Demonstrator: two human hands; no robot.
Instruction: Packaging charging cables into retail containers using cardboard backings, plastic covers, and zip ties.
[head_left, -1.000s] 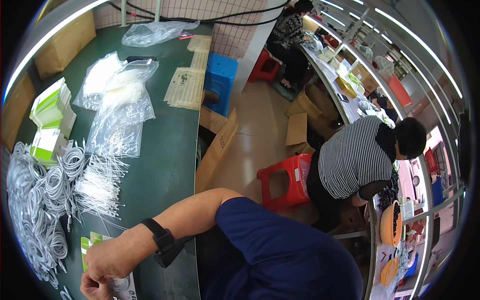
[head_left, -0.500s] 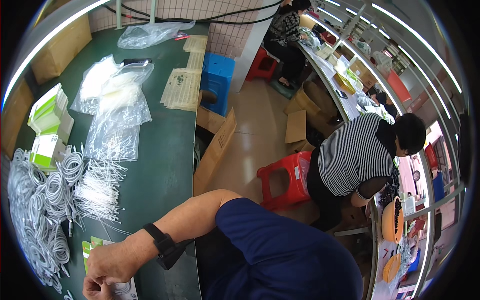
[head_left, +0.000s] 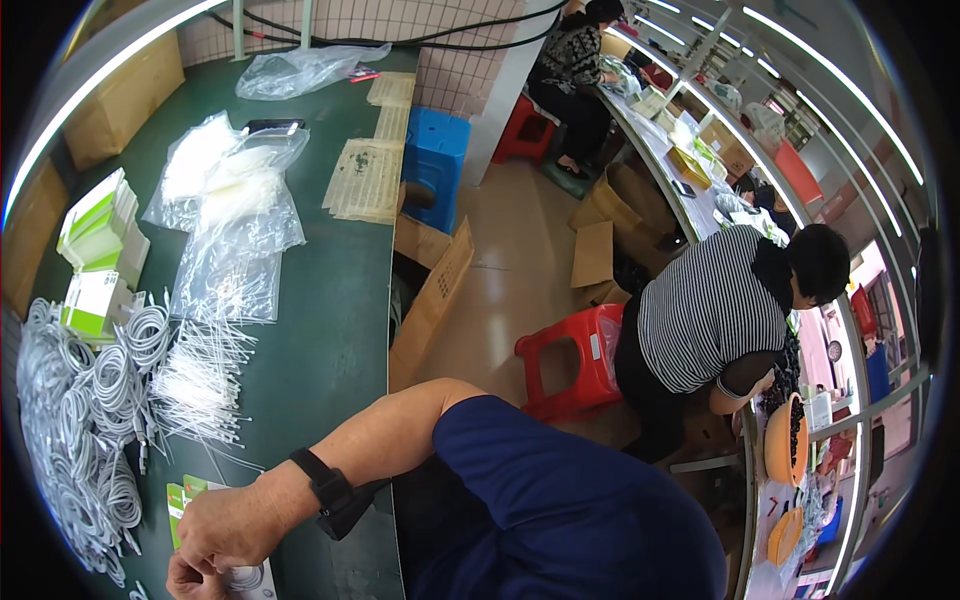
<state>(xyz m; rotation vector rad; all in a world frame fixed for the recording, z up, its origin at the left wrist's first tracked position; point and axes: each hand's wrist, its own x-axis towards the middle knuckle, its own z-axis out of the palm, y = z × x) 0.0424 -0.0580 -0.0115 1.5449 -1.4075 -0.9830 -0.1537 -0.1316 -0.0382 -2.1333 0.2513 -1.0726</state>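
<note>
My right hand (head_left: pixel 228 530), with a black watch (head_left: pixel 335 495) on its wrist, is at the lower left over the green table. Its fingers are bent and pressed together low in the picture; what they pinch is hidden. Beneath the hand lies a white card or pack with a coiled grey cable (head_left: pixel 246 578) on it, partly covered. Green-and-white cards (head_left: pixel 176 503) show just beyond my knuckles. Nearby are a heap of white twist ties (head_left: pixel 200 385) and a large pile of coiled grey cables (head_left: pixel 85 420). My left hand is out of view.
Green-and-white boxes (head_left: pixel 100 230) stack at the table's left, with clear bags of white ties (head_left: pixel 235 190) farther back. A cardboard box (head_left: pixel 435 300) stands beside the table edge. A red stool (head_left: pixel 570 360) and a person in stripes (head_left: pixel 710 305) are to the right.
My right hand stays almost in place over the card. The striped co-worker's forearm has shifted slightly.
</note>
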